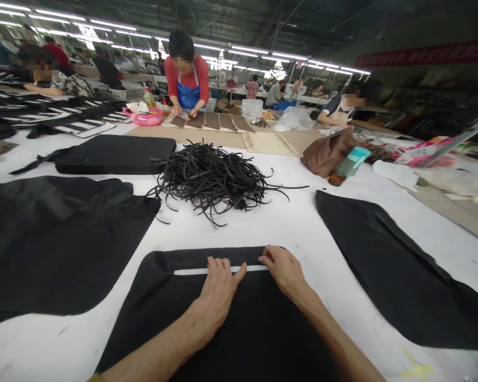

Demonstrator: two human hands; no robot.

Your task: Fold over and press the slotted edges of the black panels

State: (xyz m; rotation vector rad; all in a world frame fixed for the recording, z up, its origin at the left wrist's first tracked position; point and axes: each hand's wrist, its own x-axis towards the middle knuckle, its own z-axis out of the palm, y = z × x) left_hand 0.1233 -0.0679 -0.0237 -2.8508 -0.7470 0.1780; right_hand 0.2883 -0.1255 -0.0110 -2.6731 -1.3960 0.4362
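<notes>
A black fabric panel [239,329] lies flat on the white table [302,223] right in front of me. A thin white strip [191,271] runs across it near its far edge. My left hand [219,289] rests palm down on the panel, fingers stretched out and touching the strip. My right hand [282,268] lies at the strip's right end with its fingers curled down onto the fabric. A tangled heap of black straps [211,178] sits beyond the panel.
More black panels lie to the left [51,239] and right [394,265]. A black pad [115,154], a brown bag [326,154] and a teal bottle [350,164] lie further back. A person in red with a blue apron [187,79] works at the far side; others sit around.
</notes>
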